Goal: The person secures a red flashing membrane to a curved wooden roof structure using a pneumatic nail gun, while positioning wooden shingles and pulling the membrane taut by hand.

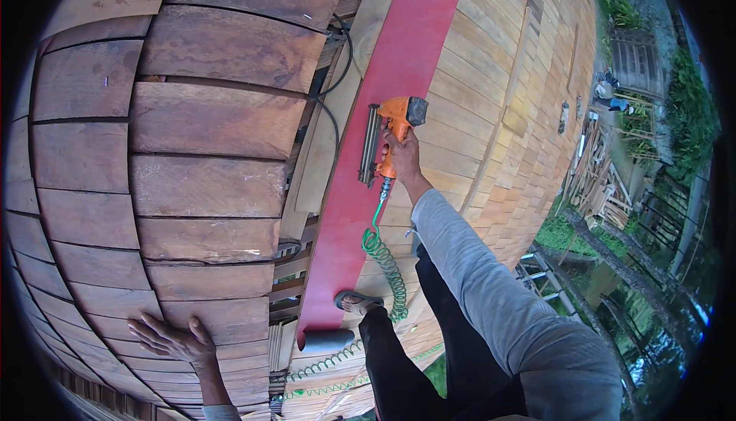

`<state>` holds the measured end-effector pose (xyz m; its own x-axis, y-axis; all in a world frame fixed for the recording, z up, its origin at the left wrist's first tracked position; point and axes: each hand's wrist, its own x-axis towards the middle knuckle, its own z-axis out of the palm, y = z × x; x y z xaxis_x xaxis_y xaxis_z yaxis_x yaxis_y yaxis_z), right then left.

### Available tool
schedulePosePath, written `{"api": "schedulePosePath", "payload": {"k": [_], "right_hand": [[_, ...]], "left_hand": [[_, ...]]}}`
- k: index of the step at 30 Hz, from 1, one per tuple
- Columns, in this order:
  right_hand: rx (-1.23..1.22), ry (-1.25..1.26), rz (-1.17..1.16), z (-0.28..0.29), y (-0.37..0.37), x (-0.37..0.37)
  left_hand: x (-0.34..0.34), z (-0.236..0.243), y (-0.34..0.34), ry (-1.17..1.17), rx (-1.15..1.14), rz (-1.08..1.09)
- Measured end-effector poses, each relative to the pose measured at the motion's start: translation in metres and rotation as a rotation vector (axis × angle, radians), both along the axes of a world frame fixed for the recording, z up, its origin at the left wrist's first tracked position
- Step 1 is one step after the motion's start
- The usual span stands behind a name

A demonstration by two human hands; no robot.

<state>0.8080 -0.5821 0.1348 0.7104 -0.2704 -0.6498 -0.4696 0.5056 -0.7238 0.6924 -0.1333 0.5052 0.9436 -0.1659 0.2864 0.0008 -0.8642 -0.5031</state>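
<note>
My right hand (402,154) grips an orange pneumatic nail gun (391,134) with its nose pressed toward a long red strip (383,107) that runs along the ridge of a wooden shingle roof. A green coiled air hose (383,264) hangs from the gun's handle down past my sandalled foot (357,301), which stands on the red strip. My left hand (172,338) lies flat with its fingers spread on the dark brown shingles (207,191) at the lower left, holding nothing.
Lighter new shingles (498,99) cover the right slope. A black cable (331,114) runs along the gap between the slopes. A grey roll end (328,340) lies at the strip's near end. Far below are stacked timber (594,180), trees and greenery.
</note>
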Motion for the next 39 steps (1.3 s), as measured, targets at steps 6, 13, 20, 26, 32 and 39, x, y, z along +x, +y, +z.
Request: {"api": "schedulePosePath", "payload": {"k": [6, 13, 20, 26, 32, 39], "right_hand": [[-0.103, -0.039, 0.097, -0.007, -0.007, 0.01], [-0.174, -0.11, 0.091, 0.011, -0.013, 0.013], [-0.192, -0.098, 0.109, -0.007, -0.039, 0.046], [-0.175, -0.125, 0.087, -0.003, -0.033, 0.067], [-0.157, -0.125, 0.069, -0.003, -0.04, 0.083], [-0.178, -0.136, 0.102, 0.003, -0.049, 0.066]], "left_hand": [[0.0, -0.002, 0.001, 0.017, -0.012, 0.015], [-0.003, -0.002, 0.008, 0.021, -0.009, 0.028], [0.002, -0.004, 0.0, -0.006, -0.006, -0.018], [0.001, -0.002, 0.001, 0.01, 0.005, -0.02], [0.001, -0.004, 0.003, 0.011, 0.011, -0.028], [0.002, -0.004, 0.004, 0.005, 0.023, -0.04]]}}
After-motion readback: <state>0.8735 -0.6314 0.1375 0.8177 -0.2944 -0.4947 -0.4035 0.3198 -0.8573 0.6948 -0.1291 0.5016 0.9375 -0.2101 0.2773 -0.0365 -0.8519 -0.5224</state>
